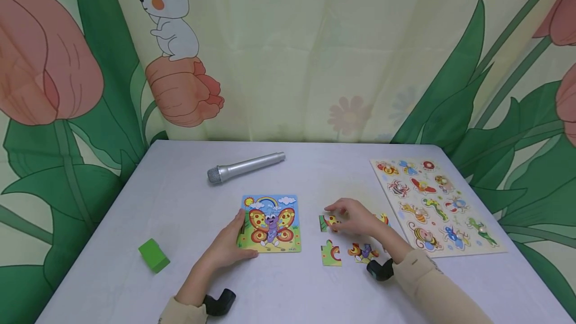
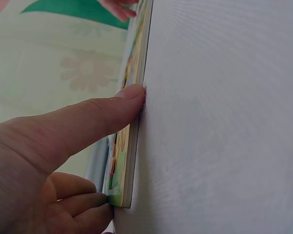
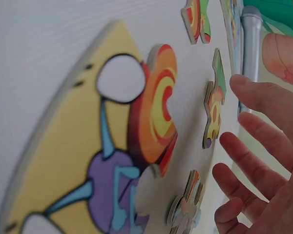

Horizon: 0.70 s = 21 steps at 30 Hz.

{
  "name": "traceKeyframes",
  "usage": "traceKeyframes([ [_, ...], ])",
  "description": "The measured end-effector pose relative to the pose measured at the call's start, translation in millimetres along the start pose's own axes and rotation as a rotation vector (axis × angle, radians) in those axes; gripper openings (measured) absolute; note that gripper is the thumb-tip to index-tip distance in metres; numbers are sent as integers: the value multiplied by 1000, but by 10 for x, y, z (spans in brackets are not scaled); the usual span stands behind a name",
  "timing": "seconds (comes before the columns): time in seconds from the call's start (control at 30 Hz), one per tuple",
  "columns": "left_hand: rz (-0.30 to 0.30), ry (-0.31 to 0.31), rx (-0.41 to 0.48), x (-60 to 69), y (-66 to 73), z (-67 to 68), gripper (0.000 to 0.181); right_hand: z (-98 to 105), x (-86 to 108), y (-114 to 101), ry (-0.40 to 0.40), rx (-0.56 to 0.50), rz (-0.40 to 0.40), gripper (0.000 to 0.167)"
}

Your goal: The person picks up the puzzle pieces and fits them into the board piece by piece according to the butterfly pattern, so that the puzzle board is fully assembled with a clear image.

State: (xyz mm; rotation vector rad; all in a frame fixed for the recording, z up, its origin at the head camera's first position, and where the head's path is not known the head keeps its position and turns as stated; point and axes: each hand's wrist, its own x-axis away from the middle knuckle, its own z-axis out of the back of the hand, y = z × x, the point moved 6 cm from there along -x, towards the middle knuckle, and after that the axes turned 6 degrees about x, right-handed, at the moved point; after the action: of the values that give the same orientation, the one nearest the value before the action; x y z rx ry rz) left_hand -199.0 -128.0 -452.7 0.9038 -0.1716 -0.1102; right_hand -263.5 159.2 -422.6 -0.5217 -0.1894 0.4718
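A square butterfly puzzle board (image 1: 272, 241) (image 2: 122, 170) lies flat, its picture complete except for a dark slot visible at the left side. My left hand (image 1: 225, 249) (image 2: 53, 146) grips it at the lower left corner, thumb on the near edge, fingers at the left side. Loose pieces lie right of the board: a green and red one (image 1: 330, 255), a purple and yellow one (image 1: 366, 252) (image 3: 115, 126), and a green and yellow one (image 1: 324, 223) (image 3: 215, 105) partly under my right hand (image 1: 357, 219) (image 3: 268, 146), whose spread fingers hold nothing.
A silver microphone (image 1: 247, 166) (image 3: 251, 44) lies behind the board. The green block (image 1: 154, 255) is at the left. On the right lies a large insect picture board (image 1: 434, 214). A printed curtain (image 1: 279, 54) hangs behind the table (image 1: 180, 214).
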Motion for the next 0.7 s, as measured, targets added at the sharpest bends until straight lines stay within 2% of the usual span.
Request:
traceKeyframes([
  [0.3, -2, -1, 0, 0, 6, 8, 102, -34, 74, 60, -27, 71, -116, 45],
  [0.7, 3, 0, -1, -7, -11, 6, 103, -53, 84, 93, -1, 124, -115, 41],
])
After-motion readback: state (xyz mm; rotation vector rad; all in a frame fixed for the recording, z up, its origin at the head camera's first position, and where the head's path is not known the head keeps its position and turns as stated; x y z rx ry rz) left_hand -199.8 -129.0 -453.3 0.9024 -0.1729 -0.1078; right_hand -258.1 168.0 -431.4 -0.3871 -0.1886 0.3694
